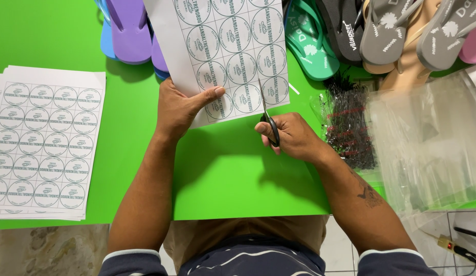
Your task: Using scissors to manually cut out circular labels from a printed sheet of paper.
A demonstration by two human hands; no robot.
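Stack of printed label sheets [43, 145] at left edge of green table [233, 174], lying flat. Purple and blue sandals [128, 30] at far edge. Left hand [179, 110] grips sheet of round labels [228, 56], thumb pressed on top near its lower left corner, other fingers hidden beneath. Sheet raised near middle of table's far side. Right hand [294, 137] closed around scissors [268, 120], blade into sheet's lower edge. Green, grey, tan sandals [381, 36] at far right corner; clear plastic bags [427, 138] along right edge
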